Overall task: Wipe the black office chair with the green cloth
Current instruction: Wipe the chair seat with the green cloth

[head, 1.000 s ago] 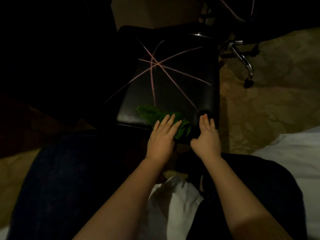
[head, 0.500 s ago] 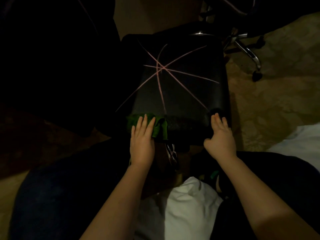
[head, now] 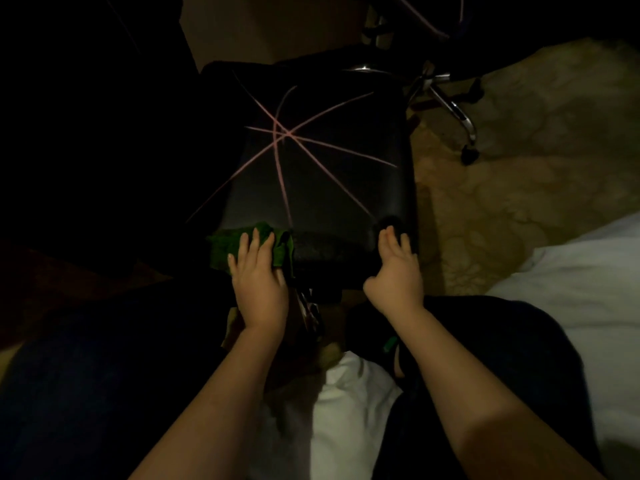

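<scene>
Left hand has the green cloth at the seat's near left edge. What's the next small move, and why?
Probably slide the left hand and green cloth away from the body, up onto the black office chair seat, toward the pink lines. The cloth sits only on the front edge, the lines lie beyond it, and the right hand rests on the near right corner.

It looked like a dim bedroom, in a home or a hotel. White bedding [head: 571, 278] lay at the right edge, a beige patterned carpet [head: 502, 209] covered the floor, and a black office chair [head: 322, 188] stood there, with a chrome star base [head: 450, 105] on castors behind it.
</scene>
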Tool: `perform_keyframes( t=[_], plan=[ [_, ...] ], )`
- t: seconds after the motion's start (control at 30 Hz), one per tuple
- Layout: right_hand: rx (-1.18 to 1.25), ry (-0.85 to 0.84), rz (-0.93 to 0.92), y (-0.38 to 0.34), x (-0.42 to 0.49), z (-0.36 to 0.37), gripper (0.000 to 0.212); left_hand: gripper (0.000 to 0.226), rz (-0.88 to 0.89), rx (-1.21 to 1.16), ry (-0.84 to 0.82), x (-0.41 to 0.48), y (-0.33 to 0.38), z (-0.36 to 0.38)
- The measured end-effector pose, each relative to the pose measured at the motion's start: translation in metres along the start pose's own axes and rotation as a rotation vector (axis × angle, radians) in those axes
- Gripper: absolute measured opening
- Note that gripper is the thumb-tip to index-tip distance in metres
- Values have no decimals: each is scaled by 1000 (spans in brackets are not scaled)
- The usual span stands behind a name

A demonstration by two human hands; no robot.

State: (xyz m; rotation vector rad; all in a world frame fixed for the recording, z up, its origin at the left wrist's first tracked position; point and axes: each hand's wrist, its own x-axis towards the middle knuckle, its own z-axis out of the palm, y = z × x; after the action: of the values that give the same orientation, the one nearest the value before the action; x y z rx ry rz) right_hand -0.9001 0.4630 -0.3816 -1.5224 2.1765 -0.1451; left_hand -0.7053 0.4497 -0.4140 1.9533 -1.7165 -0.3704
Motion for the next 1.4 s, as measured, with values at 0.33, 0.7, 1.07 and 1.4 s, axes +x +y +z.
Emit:
perform_keyframes(
  t=[0.33,0.7,1.07,1.4],
  plan=[
    [21,-3,-19,4,-1,-2,92,64,147,-104,-110,-27,68,34],
    [61,12,-15,6,2,1,92,70,417,-113,-265,-15,48,29],
    [105,28,-10,8,2,1,91,65,272,-31,-166,12,-28,-16],
    [66,44,18,1,2,2,89,56,100,-89,-86,21,-53,-28]
  ],
)
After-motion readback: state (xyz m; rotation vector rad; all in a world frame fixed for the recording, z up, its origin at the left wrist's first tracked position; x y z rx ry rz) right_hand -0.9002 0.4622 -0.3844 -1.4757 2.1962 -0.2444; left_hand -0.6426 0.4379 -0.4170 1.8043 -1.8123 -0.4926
